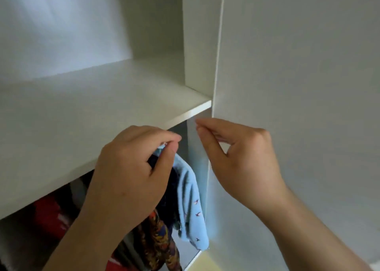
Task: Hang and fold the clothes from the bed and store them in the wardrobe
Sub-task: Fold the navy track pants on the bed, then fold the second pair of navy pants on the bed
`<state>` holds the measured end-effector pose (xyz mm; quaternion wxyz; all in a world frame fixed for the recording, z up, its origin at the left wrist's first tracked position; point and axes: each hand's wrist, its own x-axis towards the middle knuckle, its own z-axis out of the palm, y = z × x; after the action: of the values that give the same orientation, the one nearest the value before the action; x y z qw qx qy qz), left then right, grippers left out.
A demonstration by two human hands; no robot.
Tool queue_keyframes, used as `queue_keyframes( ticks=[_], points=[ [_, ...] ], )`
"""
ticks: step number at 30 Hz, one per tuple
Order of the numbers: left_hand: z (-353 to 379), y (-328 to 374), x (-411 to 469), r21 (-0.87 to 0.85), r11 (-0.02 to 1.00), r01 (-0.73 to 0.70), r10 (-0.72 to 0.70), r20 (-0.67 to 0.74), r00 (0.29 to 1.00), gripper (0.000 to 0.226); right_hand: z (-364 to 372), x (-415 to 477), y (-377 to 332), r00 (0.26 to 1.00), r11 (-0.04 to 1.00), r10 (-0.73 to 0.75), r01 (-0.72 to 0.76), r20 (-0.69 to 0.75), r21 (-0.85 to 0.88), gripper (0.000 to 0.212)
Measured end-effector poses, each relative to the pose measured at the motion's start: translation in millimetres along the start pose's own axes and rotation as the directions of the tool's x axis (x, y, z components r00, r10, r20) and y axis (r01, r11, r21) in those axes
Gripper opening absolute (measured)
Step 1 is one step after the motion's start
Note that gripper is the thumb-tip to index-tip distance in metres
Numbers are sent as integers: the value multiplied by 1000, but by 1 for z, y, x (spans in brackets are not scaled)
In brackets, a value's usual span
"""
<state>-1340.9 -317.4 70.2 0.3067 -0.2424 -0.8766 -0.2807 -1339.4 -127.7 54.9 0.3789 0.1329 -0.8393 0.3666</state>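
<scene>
A light blue garment [192,205] with small bird prints hangs below the white wardrobe shelf [82,114], close to the right inner wall. My left hand [131,167] pinches its top edge just under the shelf front. My right hand [236,157] hovers to the right of the garment, fingers curled with thumb and forefinger close together, holding nothing that I can see. A dark garment and a patterned orange and navy one [156,237] hang behind the blue one. The rail and hangers are hidden by the shelf and my hand.
The wardrobe's white side panel [287,65] fills the right of the view. Red clothing [49,213] hangs further left under the shelf. The shelf top holds nothing in view.
</scene>
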Motion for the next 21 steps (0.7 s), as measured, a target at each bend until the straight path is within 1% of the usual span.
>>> queue_keyframes(
  ticks=[2, 4, 6, 8, 10, 11, 14, 18, 21],
  points=[
    [21, 11, -1, -124, 990, -64, 72, 66, 995, 12, -22, -21, 3, 994, 994, 84, -89, -73, -69, 13],
    [39, 20, -1, -225, 966, -130, 165, 143, 976, 11, -39, -44, 1, 975, 970, 154, -180, -159, -163, 12],
    [55, 31, -3, -334, 925, -181, 263, 221, 939, 16, -56, -69, -7, 942, 925, 218, -283, -256, -255, 15],
    [70, 45, -9, -423, 870, -252, 383, 260, 886, 13, -73, -95, -19, 897, 868, 278, -387, -343, -310, 16],
    [84, 64, -20, -505, 807, -305, 484, 272, 832, 15, -90, -123, -33, 844, 793, 345, -497, -411, -354, 18],
    [90, 75, -27, -552, 775, -310, 519, 275, 809, 16, -100, -137, -41, 817, 752, 371, -544, -442, -374, 19],
    [105, 116, -48, -664, 674, -325, 626, 278, 729, 17, -133, -178, -65, 731, 627, 404, -659, -550, -415, 21],
    [113, 186, -79, -778, 509, -368, 780, 236, 579, 16, -182, -235, -98, 601, 470, 392, -781, -696, -410, 19],
    [113, 241, -104, -846, 423, -325, 840, 231, 491, 16, -219, -277, -122, 504, 386, 367, -847, -782, -365, 20]
  ],
)
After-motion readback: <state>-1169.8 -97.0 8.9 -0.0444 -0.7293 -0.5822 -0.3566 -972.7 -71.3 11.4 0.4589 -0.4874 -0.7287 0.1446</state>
